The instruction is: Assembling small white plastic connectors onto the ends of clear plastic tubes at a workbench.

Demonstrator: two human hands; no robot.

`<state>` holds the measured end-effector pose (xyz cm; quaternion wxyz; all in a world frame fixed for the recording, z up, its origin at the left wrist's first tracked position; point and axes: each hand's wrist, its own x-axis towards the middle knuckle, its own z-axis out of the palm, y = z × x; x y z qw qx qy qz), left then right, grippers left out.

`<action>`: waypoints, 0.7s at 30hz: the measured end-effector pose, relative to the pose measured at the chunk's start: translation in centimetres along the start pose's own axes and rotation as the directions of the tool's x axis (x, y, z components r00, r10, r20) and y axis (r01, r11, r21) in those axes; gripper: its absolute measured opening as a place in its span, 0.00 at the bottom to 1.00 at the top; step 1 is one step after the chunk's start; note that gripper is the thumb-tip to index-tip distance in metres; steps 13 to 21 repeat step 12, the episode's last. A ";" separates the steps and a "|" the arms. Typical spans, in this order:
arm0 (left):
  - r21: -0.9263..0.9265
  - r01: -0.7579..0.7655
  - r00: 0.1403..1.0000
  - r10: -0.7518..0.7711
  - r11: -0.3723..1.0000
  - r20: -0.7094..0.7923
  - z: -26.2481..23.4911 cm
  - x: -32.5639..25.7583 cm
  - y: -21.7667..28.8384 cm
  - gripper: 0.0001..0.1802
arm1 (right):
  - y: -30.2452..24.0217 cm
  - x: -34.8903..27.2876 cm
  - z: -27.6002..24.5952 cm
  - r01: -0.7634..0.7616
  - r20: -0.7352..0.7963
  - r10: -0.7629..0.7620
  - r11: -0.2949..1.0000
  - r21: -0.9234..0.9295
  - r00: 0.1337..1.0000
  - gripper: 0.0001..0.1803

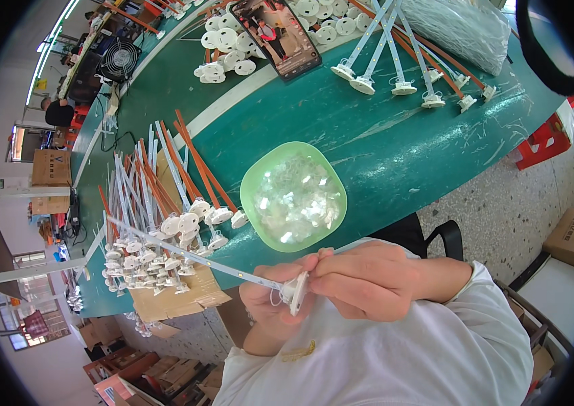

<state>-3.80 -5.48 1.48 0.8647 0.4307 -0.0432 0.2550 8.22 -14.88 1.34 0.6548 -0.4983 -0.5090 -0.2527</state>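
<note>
In front of my chest, my left hand is closed around the white round base of an LED strip, whose long thin strip points up and to the left. Thin wires loop beside the base. My right hand has its fingers pinched at the disc's other side; whatever small thing they may grip is hidden. Just beyond both hands stands a light green bowl filled with small clear shiny pieces. To its left lie many similar strips with white round bases, some orange-backed, partly on cardboard.
The green table curves across the view. At the back are a phone showing a video, more white discs, several strips and a clear plastic bag. A black chair stands at right; a person is far left.
</note>
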 end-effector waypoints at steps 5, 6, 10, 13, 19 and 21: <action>0.195 0.015 0.998 -0.028 0.981 0.063 -1.1 -0.1 -0.2 0.36 | 0.3 0.1 -0.3 0.013 0.045 -0.011 0.999 -0.033 0.999 0.10; 0.195 0.015 0.998 -0.028 0.981 0.063 -1.1 -0.1 -0.2 0.36 | 0.3 0.2 -0.4 0.029 0.064 -0.025 0.998 -0.050 0.998 0.10; 0.309 0.037 0.998 -0.050 0.950 0.034 -1.0 -0.1 0.3 0.37 | 0.0 0.4 -0.9 0.019 0.135 -0.009 0.997 -0.075 0.991 0.17; 0.390 0.043 0.999 -0.037 0.920 -0.024 -1.1 0.0 0.5 0.41 | 0.2 0.1 -0.5 -0.013 0.107 0.023 0.995 -0.095 0.994 0.18; 0.390 0.043 0.999 -0.037 0.920 -0.024 -1.1 0.0 0.5 0.41 | 0.2 0.1 -0.5 -0.013 0.107 0.023 0.995 -0.095 0.994 0.18; 0.390 0.043 0.999 -0.037 0.920 -0.024 -1.1 0.0 0.5 0.41 | 0.2 0.1 -0.5 -0.013 0.107 0.023 0.995 -0.095 0.994 0.18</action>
